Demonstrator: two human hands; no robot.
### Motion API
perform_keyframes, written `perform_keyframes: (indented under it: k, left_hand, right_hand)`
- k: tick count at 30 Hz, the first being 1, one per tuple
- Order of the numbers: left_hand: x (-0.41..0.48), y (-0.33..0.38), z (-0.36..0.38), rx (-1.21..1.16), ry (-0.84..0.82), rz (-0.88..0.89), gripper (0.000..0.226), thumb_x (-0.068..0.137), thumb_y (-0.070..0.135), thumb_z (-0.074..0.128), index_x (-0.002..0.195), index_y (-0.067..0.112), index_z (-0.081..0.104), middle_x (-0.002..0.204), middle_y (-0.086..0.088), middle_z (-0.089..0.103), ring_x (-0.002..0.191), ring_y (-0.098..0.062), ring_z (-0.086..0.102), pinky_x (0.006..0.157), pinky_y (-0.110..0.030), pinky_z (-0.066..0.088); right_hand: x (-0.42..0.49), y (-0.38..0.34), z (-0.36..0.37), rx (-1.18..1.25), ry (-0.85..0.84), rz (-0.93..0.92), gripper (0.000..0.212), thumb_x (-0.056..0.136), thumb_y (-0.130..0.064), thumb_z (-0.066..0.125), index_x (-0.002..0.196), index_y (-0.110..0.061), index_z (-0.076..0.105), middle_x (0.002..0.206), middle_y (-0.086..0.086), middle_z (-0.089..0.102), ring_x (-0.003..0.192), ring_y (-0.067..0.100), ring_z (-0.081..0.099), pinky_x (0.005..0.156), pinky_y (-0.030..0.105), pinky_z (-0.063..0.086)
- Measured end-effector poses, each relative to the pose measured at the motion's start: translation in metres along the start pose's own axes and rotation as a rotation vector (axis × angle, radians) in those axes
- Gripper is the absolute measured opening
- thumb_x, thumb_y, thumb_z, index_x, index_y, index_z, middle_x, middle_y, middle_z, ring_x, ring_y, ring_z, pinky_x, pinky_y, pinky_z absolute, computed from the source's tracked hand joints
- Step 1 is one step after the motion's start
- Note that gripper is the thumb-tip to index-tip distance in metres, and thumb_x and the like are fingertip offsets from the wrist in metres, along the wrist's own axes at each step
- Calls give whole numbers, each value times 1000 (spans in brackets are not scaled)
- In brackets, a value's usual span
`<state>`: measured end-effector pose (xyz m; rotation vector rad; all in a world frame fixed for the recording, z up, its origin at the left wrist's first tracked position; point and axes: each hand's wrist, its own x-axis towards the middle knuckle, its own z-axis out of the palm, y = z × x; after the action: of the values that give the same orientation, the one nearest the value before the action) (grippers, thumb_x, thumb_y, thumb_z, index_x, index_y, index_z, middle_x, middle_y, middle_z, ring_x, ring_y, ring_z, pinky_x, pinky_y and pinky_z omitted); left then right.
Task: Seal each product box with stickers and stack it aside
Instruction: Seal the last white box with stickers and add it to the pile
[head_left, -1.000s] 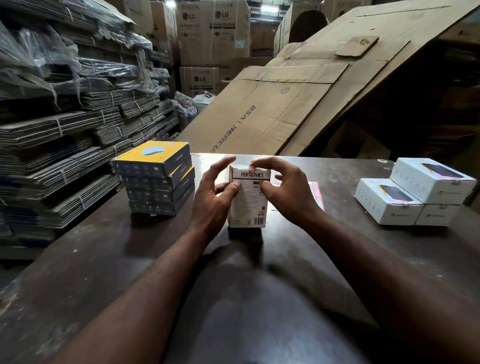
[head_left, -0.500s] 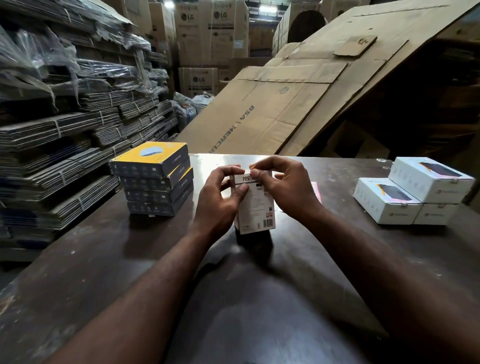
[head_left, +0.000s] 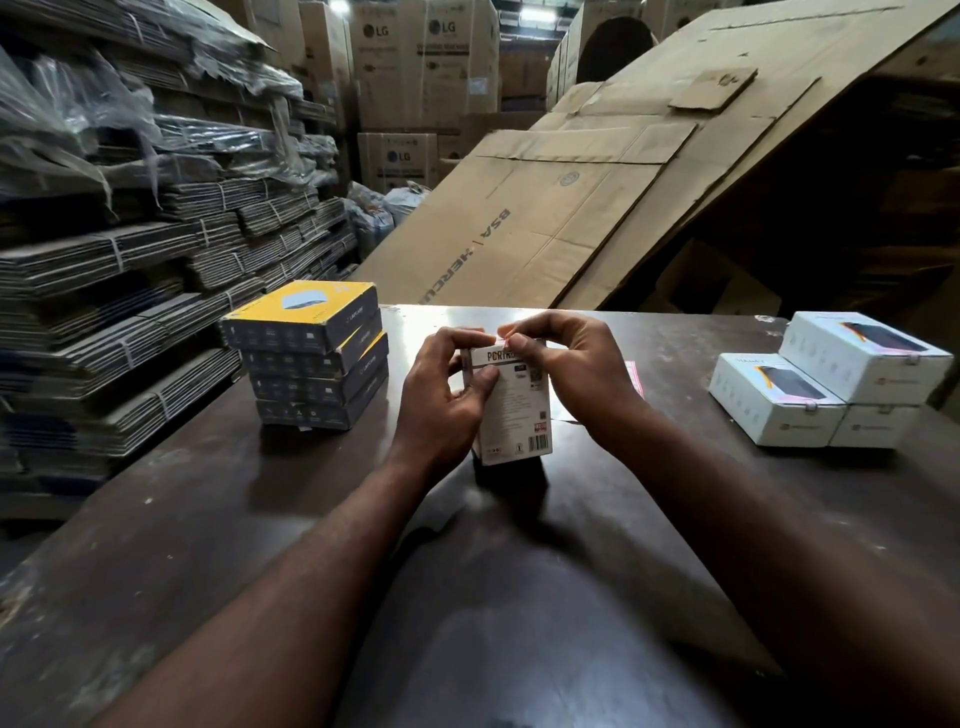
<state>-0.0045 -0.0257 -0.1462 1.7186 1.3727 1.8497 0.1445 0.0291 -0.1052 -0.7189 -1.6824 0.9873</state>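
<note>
so the white product box (head_left: 517, 415) is standing on end about mid-table, leaning a touch to the left, barcode side facing the person. Both forearms come in low over the tabletop and meet at the box. The left hand (head_left: 447, 384) is wrapped around the left side of it, fingers curled over the top corner and round the back, thumb pressed flat on the printed face. The right hand (head_left: 569, 366) arches over the top right corner, wrist cocked up, thumb and forefinger pinched tight on a tiny reddish sticker (head_left: 503, 339) right at the box's top edge, the other fingers tucked in loosely behind. Can't tell whether the sticker is fully stuck down, it's too small. Just behind the right wrist there's a sliver of a pink-edged sticker sheet (head_left: 635, 375) lying flat. To the left sits a stack of yellow-topped boxes (head_left: 311, 358), four high. Off to the right are three white boxes (head_left: 831, 387), one sitting on top of the other two. All of this is on a dark, scuffed table (head_left: 208, 519). Behind it big flattened cardboard sheets (head_left: 571, 208) lean at an angle, with strapped bundles of folded cartons (head_left: 104, 286) piled on the left.
</note>
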Motion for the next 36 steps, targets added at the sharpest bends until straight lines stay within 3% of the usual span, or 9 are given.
perform_keyframes:
  k: [4,10,19,26,36]
  left_hand:
    - [2,-2,-2,-15,31,-23,22,85,18,62,103,32,61,123,7,63,115,-13,62,97,-45,56]
    - [2,-4,0,-28,33,-24,23,85,16,64,104,28,63,123,8,64,115,-14,63,95,-47,57]
    - [2,-3,-1,-34,37,-35,23,84,18,64,100,35,62,123,9,64,115,-13,63,94,-48,57]
    - [2,-4,0,-44,39,-39,22,84,16,64,102,29,64,123,7,64,114,-15,64,95,-48,57]
    - [2,-2,-1,-53,29,-39,23,84,16,64,100,32,63,122,9,64,115,-16,64,94,-48,58]
  right_hand:
    - [3,-7,-3,164,-5,-4,14,94,-3,65,84,-12,69,96,5,77,87,10,71,76,24,57]
    - [4,2,-2,-87,0,-17,5,90,-15,74,85,-17,75,103,-2,76,97,13,71,84,30,58]
    - [5,4,-3,-145,-2,-60,6,88,-19,75,83,-24,76,101,-5,77,99,12,71,92,40,57]
    - [6,9,-3,-128,0,-89,2,80,-33,75,80,-32,77,96,-7,77,96,14,72,88,51,58]
    - [7,16,-1,-167,23,-134,19,78,-47,72,87,-31,78,95,-11,77,94,15,72,87,54,57]
